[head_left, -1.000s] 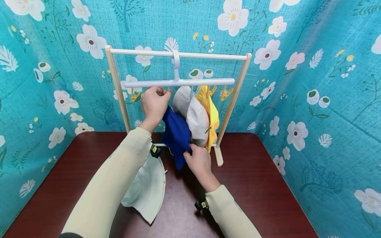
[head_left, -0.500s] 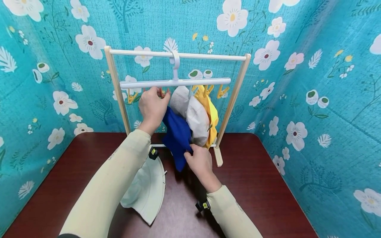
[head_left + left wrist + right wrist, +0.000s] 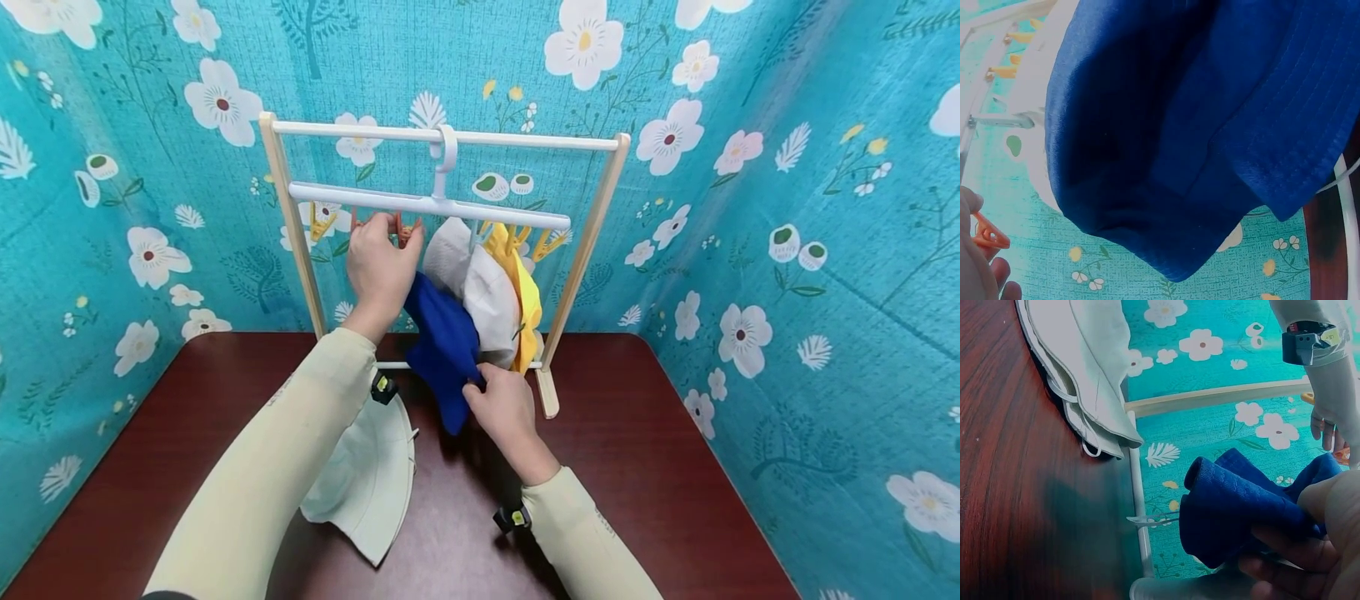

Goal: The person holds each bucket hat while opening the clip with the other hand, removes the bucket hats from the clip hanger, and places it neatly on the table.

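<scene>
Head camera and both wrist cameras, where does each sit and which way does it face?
Head: worn on the head, facing forward and down at the rack; left hand, right hand and sleeves show.
Left wrist: on that wrist, facing into the blue hat; part of the left hand shows.
Right wrist: on that wrist, facing over the table to the blue hat; both hands show.
The wrist views share the blue hat and left hand.

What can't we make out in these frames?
Head: part of pale hat, behind left sleeve.
Head: part of yellow hat, behind white hat.
Left wrist: most of left hand, past left edge.
Left wrist: part of blue hat, past top edge.
Right wrist: part of right hand, past right edge.
</scene>
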Action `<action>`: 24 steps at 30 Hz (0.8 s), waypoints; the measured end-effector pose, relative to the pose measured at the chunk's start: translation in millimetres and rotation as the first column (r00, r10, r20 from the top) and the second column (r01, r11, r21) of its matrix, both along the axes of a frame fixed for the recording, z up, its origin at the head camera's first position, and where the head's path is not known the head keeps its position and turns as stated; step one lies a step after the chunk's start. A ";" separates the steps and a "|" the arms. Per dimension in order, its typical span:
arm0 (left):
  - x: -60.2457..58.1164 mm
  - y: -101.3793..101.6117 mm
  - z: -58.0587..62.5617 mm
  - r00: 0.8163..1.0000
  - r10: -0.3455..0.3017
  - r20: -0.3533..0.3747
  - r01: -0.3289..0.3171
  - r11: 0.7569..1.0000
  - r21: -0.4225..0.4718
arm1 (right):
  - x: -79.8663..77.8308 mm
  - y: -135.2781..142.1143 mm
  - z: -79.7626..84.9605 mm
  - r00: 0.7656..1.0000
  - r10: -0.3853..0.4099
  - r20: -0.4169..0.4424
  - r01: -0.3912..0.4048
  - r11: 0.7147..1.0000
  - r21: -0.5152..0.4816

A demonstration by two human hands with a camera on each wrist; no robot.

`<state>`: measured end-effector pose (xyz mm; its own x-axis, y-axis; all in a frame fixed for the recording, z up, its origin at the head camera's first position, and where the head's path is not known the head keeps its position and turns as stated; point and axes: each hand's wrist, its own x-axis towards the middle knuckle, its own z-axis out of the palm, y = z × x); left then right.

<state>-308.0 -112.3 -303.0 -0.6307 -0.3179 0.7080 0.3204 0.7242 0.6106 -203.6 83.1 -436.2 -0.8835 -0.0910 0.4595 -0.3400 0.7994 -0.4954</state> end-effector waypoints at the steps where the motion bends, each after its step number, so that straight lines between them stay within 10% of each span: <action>1: 0.9 -0.3 0.5 1.000 -0.004 0.003 0.004 1.000 0.001 | 0.2 -0.2 0.0 1.000 0.004 -0.002 -0.004 1.000 -0.002; 24: 28.7 -29.9 7.5 0.983 -0.070 0.168 0.079 0.996 -0.046 | 2.2 -5.9 3.0 0.999 0.024 -0.021 -0.024 1.000 -0.015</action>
<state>-279.3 -142.3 -295.5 -0.7613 -0.2312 0.6058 0.2719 0.7344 0.6219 -201.4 77.2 -433.2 -0.8713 -0.1045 0.4796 -0.3692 0.7833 -0.5001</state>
